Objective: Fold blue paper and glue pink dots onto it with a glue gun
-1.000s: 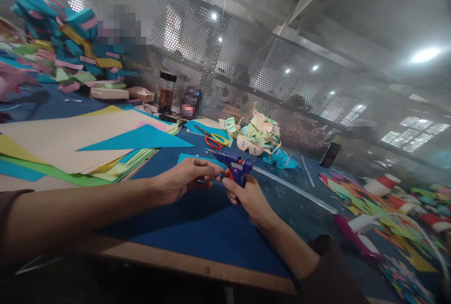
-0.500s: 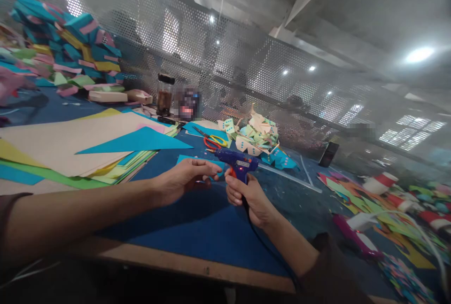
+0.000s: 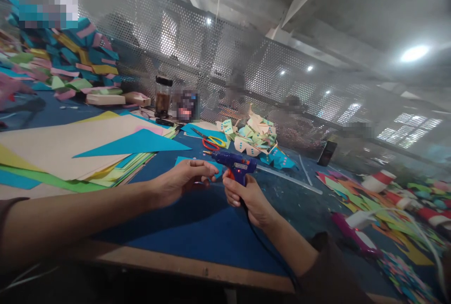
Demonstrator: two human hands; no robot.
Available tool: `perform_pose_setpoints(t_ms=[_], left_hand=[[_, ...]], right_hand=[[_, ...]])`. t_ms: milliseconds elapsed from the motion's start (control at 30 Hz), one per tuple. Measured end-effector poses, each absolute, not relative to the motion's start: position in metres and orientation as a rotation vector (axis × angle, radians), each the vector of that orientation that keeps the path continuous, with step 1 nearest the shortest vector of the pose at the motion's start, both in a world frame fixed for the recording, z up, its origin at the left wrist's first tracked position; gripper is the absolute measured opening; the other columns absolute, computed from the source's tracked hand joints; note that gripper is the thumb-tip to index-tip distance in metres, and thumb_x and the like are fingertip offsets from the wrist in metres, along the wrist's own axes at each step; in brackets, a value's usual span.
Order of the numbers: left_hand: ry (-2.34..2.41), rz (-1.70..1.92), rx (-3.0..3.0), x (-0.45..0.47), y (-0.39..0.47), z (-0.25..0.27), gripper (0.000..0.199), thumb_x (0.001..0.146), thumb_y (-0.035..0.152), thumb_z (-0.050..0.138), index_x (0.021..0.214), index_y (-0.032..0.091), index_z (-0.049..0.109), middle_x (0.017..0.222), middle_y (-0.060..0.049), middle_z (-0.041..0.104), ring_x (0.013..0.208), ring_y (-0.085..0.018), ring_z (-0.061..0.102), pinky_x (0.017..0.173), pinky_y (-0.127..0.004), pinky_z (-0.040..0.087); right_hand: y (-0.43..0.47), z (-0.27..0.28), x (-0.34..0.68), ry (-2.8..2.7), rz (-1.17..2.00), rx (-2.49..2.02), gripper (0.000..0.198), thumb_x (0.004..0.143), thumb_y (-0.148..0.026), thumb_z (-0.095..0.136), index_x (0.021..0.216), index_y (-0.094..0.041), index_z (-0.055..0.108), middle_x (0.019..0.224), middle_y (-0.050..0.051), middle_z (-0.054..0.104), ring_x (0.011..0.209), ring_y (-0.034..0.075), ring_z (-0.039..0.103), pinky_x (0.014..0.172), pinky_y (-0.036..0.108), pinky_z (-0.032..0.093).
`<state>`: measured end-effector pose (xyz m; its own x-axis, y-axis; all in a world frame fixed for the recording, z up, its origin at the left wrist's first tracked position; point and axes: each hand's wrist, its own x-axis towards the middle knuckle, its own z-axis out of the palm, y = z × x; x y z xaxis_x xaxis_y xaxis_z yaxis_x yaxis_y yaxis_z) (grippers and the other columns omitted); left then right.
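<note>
My right hand (image 3: 246, 196) is wrapped round the handle of a blue glue gun (image 3: 234, 160). Its metal nozzle points left, above the fingers of my other hand, and a clear glue stick (image 3: 289, 179) extends from its back. My left hand (image 3: 186, 177) is closed, thumb and fingers curled together just left of the gun. Whatever those fingers pinch is too small or hidden to name. A blue piece of paper (image 3: 219, 168) shows behind them; whether it is held or lying there I cannot tell. Scissors (image 3: 211, 143) with red and yellow handles lie beyond the nozzle.
Stacked coloured sheets (image 3: 95, 146) lie left, near a heap of folded paper (image 3: 77, 55). A jar (image 3: 163, 96) stands at the back beside dotted paper pieces (image 3: 255, 132). Right are a phone (image 3: 327, 153), a magenta power strip (image 3: 354, 234) and paper scraps. The gun's cord (image 3: 262, 242) trails over the front edge.
The view has shifted slightly, so everything sits a little further left. Both hands and the glue gun keep nearly the same pose.
</note>
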<state>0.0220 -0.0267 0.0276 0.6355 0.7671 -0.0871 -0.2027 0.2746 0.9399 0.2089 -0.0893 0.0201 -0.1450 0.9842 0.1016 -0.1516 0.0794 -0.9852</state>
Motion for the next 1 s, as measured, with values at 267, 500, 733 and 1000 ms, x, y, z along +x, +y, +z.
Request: perform_pose_setpoints(t_ms=[267, 500, 733, 1000], left_hand=[[0.594, 0.714, 1.115, 0.023, -0.024, 0.026, 0.011, 0.076, 0.027, 0.078, 0.080, 0.017, 0.076, 0.076, 0.000, 0.064, 0.070, -0.010, 0.052, 0.074, -0.023, 0.046], [0.630, 0.770, 1.107, 0.021, -0.024, 0.027, 0.013, 0.075, 0.028, 0.080, 0.082, 0.017, 0.076, 0.080, 0.000, 0.064, 0.072, -0.011, 0.054, 0.074, -0.024, 0.049], [0.636, 0.795, 1.103, 0.022, -0.021, 0.023, 0.019, 0.071, 0.031, 0.084, 0.079, 0.016, 0.076, 0.080, -0.001, 0.065, 0.070, -0.010, 0.053, 0.075, -0.025, 0.050], [0.638, 0.803, 1.105, 0.022, -0.021, 0.023, 0.014, 0.074, 0.028, 0.080, 0.082, 0.017, 0.077, 0.083, -0.001, 0.067, 0.070, -0.011, 0.054, 0.073, -0.025, 0.049]], right_hand=[[-0.086, 0.016, 0.214, -1.411, 1.137, -1.041, 0.028, 0.083, -0.043, 0.073, 0.088, -0.018, 0.061, 0.054, -0.009, 0.043, 0.044, 0.006, 0.038, 0.043, 0.020, 0.033], [-0.084, 0.011, 0.215, -1.462, 0.949, -1.163, 0.029, 0.084, -0.045, 0.070, 0.091, -0.018, 0.062, 0.058, -0.007, 0.049, 0.045, 0.007, 0.043, 0.044, 0.021, 0.037], [-0.081, 0.003, 0.220, -1.469, 0.794, -1.299, 0.032, 0.084, -0.049, 0.069, 0.095, -0.019, 0.066, 0.059, -0.004, 0.053, 0.047, 0.010, 0.044, 0.046, 0.024, 0.038], [-0.083, 0.001, 0.224, -1.606, 0.403, -1.393, 0.027, 0.088, -0.048, 0.064, 0.094, -0.022, 0.066, 0.075, 0.001, 0.065, 0.067, 0.017, 0.058, 0.062, 0.027, 0.043]])
